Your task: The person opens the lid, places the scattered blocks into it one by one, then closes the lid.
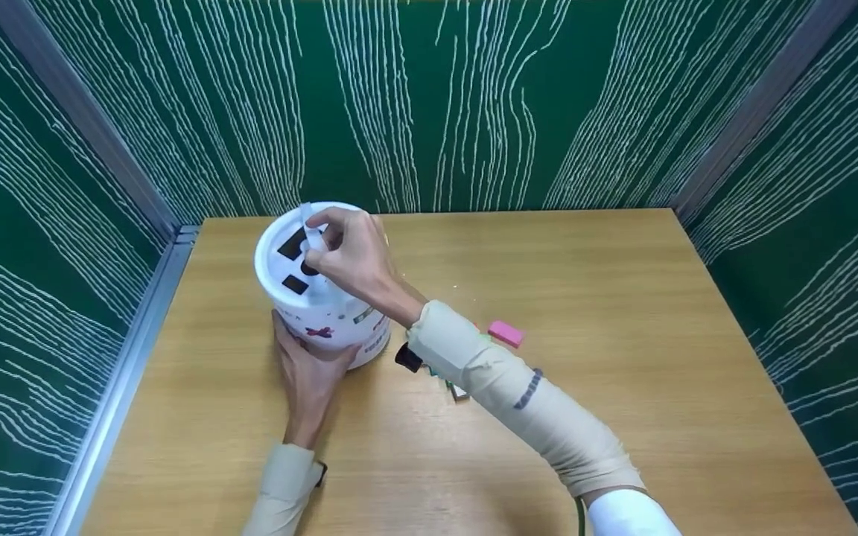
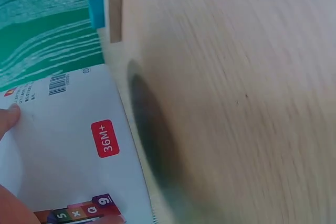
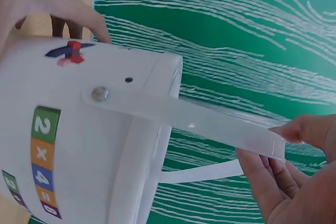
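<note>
A white cylindrical bucket [image 1: 332,335] with printed number tiles stands at the back left of the table, its lid [image 1: 274,257] on top showing dark cut-out openings. My left hand [image 1: 310,372] holds the near side of the wall, thumb to the right and fingers round the left. Over the lid, my right hand [image 1: 358,253] pinches the translucent strap handle [image 3: 226,129] between thumb and fingers. That handle is raised above the lid and riveted to the bucket's side. A red "36M+" label [image 2: 105,138] shows on the wall in the left wrist view.
A pink block [image 1: 506,333] lies right of the bucket, beside several small coloured pieces partly hidden under my right forearm. A wooden block [image 2: 113,11] shows at the left wrist view's top. Green, white-streaked panels [image 1: 429,112] enclose the wooden table [image 1: 623,357].
</note>
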Demonstrator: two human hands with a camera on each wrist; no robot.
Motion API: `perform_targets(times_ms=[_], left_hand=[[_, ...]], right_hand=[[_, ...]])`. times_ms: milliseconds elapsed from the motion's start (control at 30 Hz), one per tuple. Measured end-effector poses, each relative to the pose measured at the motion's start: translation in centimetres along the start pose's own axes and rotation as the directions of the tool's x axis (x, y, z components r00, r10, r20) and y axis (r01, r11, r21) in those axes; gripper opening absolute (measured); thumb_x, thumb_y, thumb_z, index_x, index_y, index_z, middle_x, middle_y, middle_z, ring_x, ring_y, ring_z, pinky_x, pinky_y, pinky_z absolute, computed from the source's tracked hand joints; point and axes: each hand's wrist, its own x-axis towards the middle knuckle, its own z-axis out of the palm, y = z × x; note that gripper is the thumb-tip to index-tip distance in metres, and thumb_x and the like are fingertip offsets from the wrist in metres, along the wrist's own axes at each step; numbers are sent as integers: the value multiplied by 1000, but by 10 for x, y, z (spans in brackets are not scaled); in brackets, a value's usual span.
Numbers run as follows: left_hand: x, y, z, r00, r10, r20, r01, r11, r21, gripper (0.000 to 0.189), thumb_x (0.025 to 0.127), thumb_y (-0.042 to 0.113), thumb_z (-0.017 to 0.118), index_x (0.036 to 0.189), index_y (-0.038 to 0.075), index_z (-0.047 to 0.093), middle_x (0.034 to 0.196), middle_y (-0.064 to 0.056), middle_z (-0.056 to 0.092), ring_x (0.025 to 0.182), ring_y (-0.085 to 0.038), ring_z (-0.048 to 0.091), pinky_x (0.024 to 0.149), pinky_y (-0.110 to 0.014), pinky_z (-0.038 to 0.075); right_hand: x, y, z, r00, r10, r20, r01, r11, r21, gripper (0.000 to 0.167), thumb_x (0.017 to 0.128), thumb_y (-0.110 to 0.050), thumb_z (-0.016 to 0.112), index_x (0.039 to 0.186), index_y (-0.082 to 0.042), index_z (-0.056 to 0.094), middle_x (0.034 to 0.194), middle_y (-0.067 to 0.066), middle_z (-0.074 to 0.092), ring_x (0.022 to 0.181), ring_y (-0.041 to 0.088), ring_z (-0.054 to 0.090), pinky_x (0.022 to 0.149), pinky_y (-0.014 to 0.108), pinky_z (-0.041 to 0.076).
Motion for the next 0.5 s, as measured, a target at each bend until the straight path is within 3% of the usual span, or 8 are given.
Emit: perform_targets(times_ms=[167, 300, 500], left_hand=[[-24, 3, -18, 998, 57, 19, -56, 998, -32, 132, 55, 45, 89, 150, 37, -4, 151, 0, 23, 137, -23, 25, 111, -48, 21], [-42, 5, -28, 997, 51, 54, -49, 999, -22, 134, 54, 45, 89, 150, 36, -5, 151, 1, 23, 138, -22, 24, 112, -47, 21], [-66, 10, -41, 996, 36, 81, -39, 999, 26, 138, 53, 43, 90, 150, 33, -9, 151, -7, 23, 137, -27, 26, 112, -44, 21]], right_hand=[[-16, -10, -1, 998, -62, 29, 62, 998, 14, 29, 72, 1, 67, 101, 0, 69, 69, 2, 60, 61, 9, 56, 54, 18, 50], [-32, -17, -1, 993, -110, 52, 109, 994, 18, 27, 70, 2, 66, 97, 1, 69, 69, 2, 61, 60, 8, 55, 54, 17, 49], [-56, -27, -4, 977, -202, 73, 201, 979, 19, 23, 72, 1, 63, 94, -1, 68, 69, 1, 61, 60, 4, 53, 55, 15, 47]])
